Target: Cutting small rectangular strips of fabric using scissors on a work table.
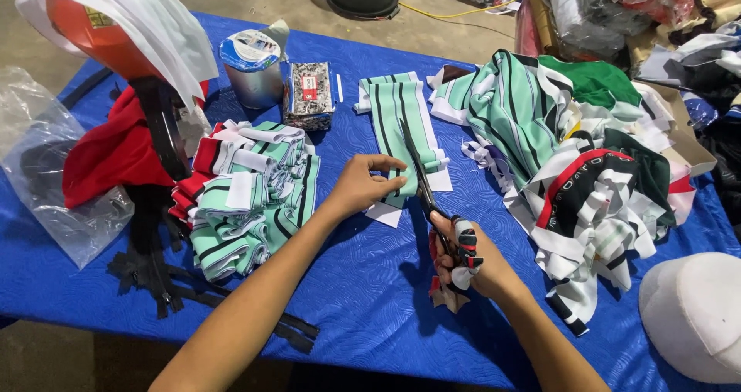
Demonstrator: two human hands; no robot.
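Observation:
My right hand (463, 259) grips black scissors (421, 177) whose handles are wrapped in striped cloth. The blades point away from me and cut along a mint-green strip of fabric with black and white stripes (397, 118) lying on the blue table cover (363, 284). My left hand (363, 182) presses on the near end of that strip, just left of the blades, fingers curled on the cloth.
A stack of folded striped pieces (251, 195) lies to the left, with black zippers (166, 280) beside it. A heap of striped and green fabric (575, 157) fills the right. A metal tin (253, 68), a small packet (307, 92), a plastic bag (46, 168) and a white cap (695, 315) sit around.

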